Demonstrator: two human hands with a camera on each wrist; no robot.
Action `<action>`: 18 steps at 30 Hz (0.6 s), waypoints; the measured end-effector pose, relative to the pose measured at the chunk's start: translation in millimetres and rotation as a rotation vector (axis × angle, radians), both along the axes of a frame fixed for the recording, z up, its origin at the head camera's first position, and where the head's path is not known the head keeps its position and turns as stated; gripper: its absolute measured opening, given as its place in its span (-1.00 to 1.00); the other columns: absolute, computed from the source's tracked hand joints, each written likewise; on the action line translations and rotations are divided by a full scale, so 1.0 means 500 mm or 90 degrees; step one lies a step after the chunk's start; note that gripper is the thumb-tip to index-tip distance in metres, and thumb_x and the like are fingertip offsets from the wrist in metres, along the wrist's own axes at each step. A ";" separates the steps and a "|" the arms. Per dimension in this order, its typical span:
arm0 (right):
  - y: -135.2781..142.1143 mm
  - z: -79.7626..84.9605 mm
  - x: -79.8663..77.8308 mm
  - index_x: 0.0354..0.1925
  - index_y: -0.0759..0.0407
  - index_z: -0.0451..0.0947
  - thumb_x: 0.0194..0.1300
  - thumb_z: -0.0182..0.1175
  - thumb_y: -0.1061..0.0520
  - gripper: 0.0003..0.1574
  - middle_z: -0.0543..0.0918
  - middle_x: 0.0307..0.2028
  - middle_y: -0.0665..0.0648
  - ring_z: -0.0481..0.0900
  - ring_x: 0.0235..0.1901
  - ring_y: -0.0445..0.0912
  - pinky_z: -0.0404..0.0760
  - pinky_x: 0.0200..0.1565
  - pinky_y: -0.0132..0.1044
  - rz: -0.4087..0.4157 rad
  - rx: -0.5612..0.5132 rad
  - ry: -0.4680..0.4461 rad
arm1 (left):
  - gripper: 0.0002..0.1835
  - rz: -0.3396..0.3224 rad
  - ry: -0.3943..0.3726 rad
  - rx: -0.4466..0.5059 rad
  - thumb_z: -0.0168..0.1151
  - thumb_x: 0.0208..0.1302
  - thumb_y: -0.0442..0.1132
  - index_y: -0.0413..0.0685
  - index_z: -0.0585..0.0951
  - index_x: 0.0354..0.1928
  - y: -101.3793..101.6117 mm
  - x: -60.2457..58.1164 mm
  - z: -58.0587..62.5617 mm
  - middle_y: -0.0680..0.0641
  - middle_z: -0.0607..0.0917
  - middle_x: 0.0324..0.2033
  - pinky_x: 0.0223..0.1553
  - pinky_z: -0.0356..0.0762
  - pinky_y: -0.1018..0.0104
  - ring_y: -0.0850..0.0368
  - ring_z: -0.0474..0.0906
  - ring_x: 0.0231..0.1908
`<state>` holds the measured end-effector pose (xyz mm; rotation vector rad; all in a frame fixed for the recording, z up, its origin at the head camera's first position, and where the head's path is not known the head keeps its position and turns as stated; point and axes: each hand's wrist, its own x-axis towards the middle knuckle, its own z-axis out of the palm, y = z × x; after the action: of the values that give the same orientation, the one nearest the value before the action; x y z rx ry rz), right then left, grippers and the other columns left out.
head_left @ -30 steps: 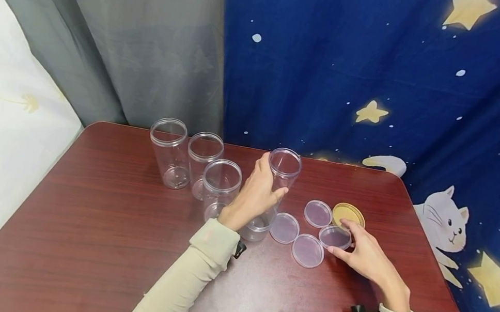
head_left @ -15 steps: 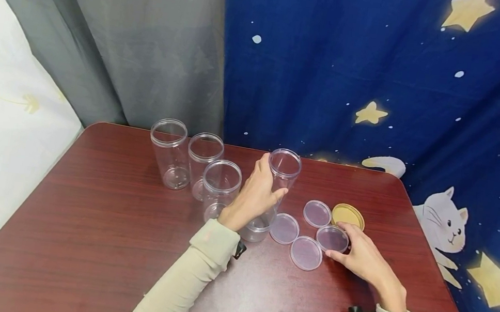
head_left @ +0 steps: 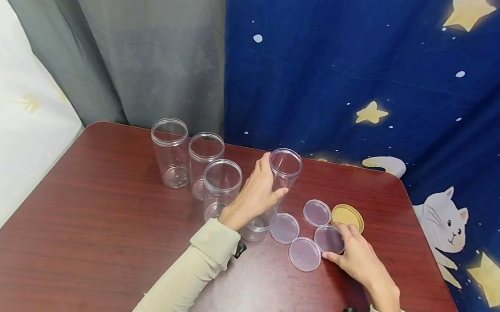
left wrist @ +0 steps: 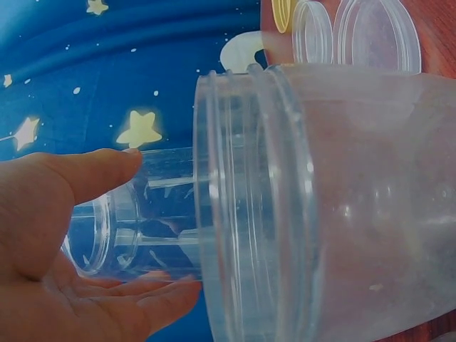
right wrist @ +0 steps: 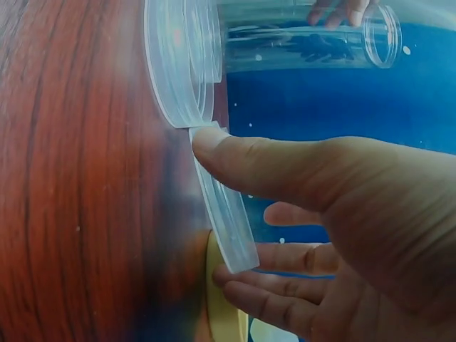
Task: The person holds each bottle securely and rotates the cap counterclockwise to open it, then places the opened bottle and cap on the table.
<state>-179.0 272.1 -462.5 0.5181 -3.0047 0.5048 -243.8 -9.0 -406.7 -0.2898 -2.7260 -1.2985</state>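
Observation:
My left hand (head_left: 252,192) grips a tall clear plastic jar (head_left: 286,173), mouth upward, thumb on the near side. The left wrist view shows that same jar (left wrist: 160,206) between thumb and fingers, behind a closer jar's wide threaded mouth (left wrist: 249,206). On the right, my right hand (head_left: 361,255) holds a clear round lid (head_left: 329,239) by its edge. Seen from the right wrist, the thumb is at one side of this lid (right wrist: 226,206) and fingertips at the other, the lid slightly tilted. Beside it lie more clear lids (head_left: 305,255) and a gold lid (head_left: 347,217).
Three open clear jars (head_left: 170,159) stand left of my left hand, and another jar (head_left: 256,229) stands under its wrist. Blue star-printed curtain (head_left: 335,73) and grey curtain (head_left: 150,50) hang behind the reddish-brown table (head_left: 103,242).
My right hand has shifted a little left with the clear lid, which now lies flatter among the others. The front clear lid has slid slightly left and nearer. My left hand stays still.

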 end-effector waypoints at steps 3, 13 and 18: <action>-0.005 0.004 0.002 0.21 0.31 0.43 -0.07 0.58 0.01 -0.06 0.55 -0.04 0.33 0.61 -0.15 0.19 0.58 -0.10 0.18 -0.012 0.005 -0.010 | 0.01 0.000 -0.003 0.000 0.45 0.15 -0.20 -0.28 0.01 0.48 0.001 -0.001 0.001 -0.36 0.33 0.31 0.24 0.44 -0.09 -0.28 0.48 0.19; -0.016 0.001 0.001 0.20 0.38 0.42 -0.07 0.57 0.11 -0.09 0.50 -0.03 0.40 0.61 -0.22 0.22 0.59 -0.20 0.19 -0.044 0.024 -0.014 | 0.02 0.004 -0.009 -0.003 0.45 0.15 -0.20 -0.28 0.00 0.48 0.002 -0.002 0.001 -0.36 0.33 0.31 0.24 0.43 -0.09 -0.28 0.48 0.21; -0.015 -0.007 0.000 0.19 0.42 0.41 -0.08 0.58 0.15 -0.09 0.48 0.01 0.43 0.61 -0.17 0.24 0.59 -0.19 0.20 -0.033 0.018 -0.003 | 0.03 0.002 -0.010 -0.004 0.46 0.14 -0.21 -0.29 0.00 0.48 0.003 -0.002 0.000 -0.37 0.33 0.32 0.26 0.42 -0.08 -0.28 0.46 0.22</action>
<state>-179.1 264.6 -466.0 0.4395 -3.0244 0.4609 -244.6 -7.4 -406.5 -0.2763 -2.7432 -1.2975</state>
